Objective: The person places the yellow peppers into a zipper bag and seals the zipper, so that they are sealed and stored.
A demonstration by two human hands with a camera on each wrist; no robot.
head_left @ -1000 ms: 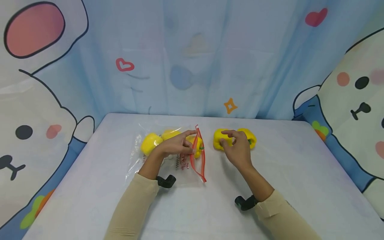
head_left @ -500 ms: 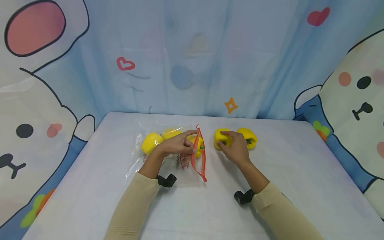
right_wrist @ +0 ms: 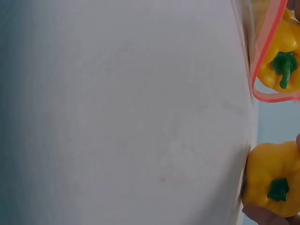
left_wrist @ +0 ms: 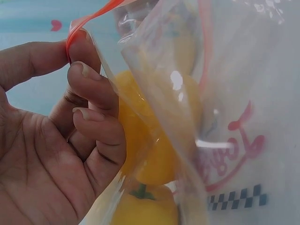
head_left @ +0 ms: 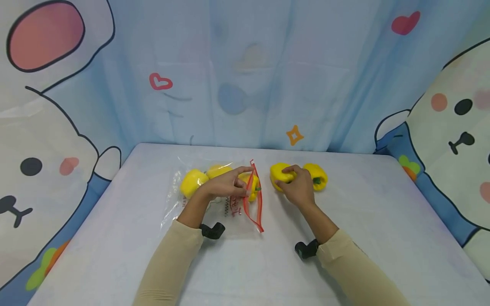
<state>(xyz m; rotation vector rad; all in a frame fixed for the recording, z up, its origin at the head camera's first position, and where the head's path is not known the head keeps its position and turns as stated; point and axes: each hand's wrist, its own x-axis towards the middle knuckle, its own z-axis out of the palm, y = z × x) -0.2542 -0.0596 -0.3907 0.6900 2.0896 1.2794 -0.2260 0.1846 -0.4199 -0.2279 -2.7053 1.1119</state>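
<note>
The right hand (head_left: 301,187) is clamped on a yellow bell pepper (head_left: 279,173), thumb and fingers on opposite sides, just right of the clear plastic bag (head_left: 234,208). The left hand (head_left: 226,185) pinches the bag's red-edged mouth (head_left: 260,208), apparently to keep its 2 edges apart and steady the film. Inside the bag lie 3 yellow items (head_left: 193,182), bell peppers where green stems (right_wrist: 285,65) show. Another bell pepper (head_left: 319,173) sits farther right of the bag, perhaps for easy reach. The bag rests on a white-covered table (head_left: 275,263); behind it hangs a blue cartoon-print curtain (head_left: 245,76).
</note>
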